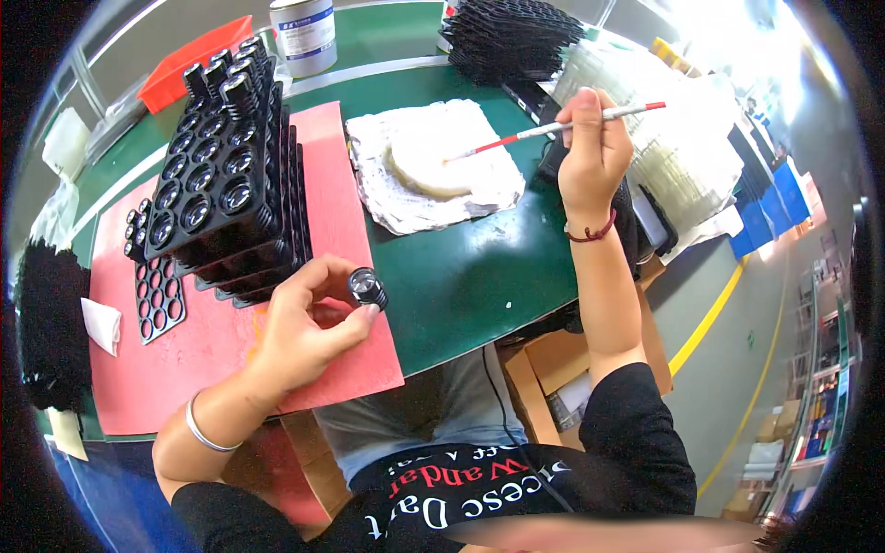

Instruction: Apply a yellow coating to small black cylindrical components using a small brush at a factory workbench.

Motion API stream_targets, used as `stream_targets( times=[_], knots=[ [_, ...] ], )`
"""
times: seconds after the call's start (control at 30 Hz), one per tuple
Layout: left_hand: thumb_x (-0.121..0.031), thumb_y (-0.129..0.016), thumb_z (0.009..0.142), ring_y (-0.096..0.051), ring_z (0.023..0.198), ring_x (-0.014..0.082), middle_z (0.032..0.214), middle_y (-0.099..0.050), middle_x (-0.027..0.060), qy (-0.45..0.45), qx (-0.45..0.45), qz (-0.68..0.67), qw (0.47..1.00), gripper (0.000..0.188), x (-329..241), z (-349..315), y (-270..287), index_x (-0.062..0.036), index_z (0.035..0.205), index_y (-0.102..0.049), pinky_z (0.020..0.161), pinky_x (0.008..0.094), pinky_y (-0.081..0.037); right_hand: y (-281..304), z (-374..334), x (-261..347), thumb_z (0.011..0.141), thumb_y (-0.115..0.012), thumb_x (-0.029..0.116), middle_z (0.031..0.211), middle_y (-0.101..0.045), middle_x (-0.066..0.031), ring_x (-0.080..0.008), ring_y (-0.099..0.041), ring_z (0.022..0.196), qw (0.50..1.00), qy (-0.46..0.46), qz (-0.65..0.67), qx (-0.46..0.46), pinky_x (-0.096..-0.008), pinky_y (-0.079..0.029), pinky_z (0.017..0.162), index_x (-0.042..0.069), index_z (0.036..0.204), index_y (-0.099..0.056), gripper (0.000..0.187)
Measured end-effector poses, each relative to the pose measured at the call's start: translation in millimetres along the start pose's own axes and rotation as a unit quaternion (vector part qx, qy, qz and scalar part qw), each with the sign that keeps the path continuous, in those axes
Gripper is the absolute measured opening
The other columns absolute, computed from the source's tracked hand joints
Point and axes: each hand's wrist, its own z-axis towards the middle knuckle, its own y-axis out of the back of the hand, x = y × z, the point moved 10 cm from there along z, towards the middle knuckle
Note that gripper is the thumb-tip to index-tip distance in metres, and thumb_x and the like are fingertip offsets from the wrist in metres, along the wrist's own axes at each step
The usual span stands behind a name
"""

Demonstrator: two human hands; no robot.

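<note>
Left hand point(309, 323) pinches a black glass-ended cylinder point(368, 289) over the flat pink sheet's point(373, 361) right edge, right hand point(595, 152) grips a slim red-and-white brush point(539, 131), glossy green tabletop point(442, 290) stretching between

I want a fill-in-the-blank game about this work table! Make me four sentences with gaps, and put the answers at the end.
1. The left hand holds a small lens piece between its fingers and ____.
2. The right hand holds a thin stick with white and ____ parts.
3. The shiny table top is coloured ____.
4. The white cloth lies to the ____ of the black tray stack.

Missing words: thumb; red; green; right.
</note>
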Motion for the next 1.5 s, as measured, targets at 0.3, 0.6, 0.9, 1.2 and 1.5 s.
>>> stream_targets(
  times=[0.3,0.6,0.9,1.2,1.5],
  knots=[
    [-0.006,-0.059,0.071,-0.054,0.075,0.0062,0.082,-0.057,0.0012,0.02,-0.011,-0.021,1.0,0.023,5.2,1.7,1.3,-0.0017,0.092,-0.051,0.065,0.0197,-0.043,-3.2,-0.4,-2.0,0.087,-0.045,0.02,0.056,-0.046,0.001,-0.0044,-0.038,0.052,1.0,-0.011,0.018,0.017,-0.0189,-0.03,0.047,0.002,0.062,-0.05,0.03],
    [-0.011,-0.06,0.076,-0.053,0.072,0.0052,0.081,-0.058,0.0021,0.025,-0.033,-0.071,0.997,0.022,5.6,2.2,5.1,-0.0001,0.094,-0.052,0.059,0.0186,-0.043,28.3,4.0,-7.6,0.087,-0.041,0.026,0.053,-0.041,-0.002,-0.0067,-0.031,0.043,0.95,-0.042,0.289,-0.11,-0.019,-0.024,0.04,0.006,0.065,-0.046,0.03],
    [-0.017,-0.061,0.076,-0.057,0.072,0.0073,0.08,-0.061,0.0027,0.046,-0.02,-0.153,0.987,0.023,7.8,-0.4,2.5,-0.0001,0.092,-0.055,0.054,0.0184,-0.043,-3.8,-0.7,17.6,0.089,-0.033,0.033,0.055,-0.037,-0.0039,-0.0125,-0.031,0.047,0.883,-0.049,0.458,0.087,-0.025,-0.027,0.044,0.005,0.069,-0.044,0.036],
    [-0.018,-0.062,0.076,-0.057,0.071,0.0075,0.08,-0.061,0.0029,0.039,-0.033,-0.165,0.985,0.025,9.9,1.7,6.2,-0.0006,0.092,-0.056,0.055,0.0185,-0.043,-18.8,-6.6,25.1,0.089,-0.034,0.034,0.056,-0.038,-0.0058,-0.0144,-0.035,0.047,0.892,-0.036,0.426,0.145,-0.0259,-0.031,0.044,0.005,0.07,-0.04,0.035],
    [-0.017,-0.062,0.076,-0.057,0.073,0.0081,0.083,-0.06,0.0023,0.041,-0.018,-0.154,0.987,0.026,7.3,-0.9,4.3,-0.0014,0.095,-0.055,0.057,0.0187,-0.043,-15.9,-6.3,17.2,0.09,-0.033,0.029,0.056,-0.039,-0.0046,-0.0131,-0.036,0.045,0.923,-0.054,0.366,0.11,-0.0239,-0.031,0.043,0.005,0.071,-0.042,0.032]
  ],
)
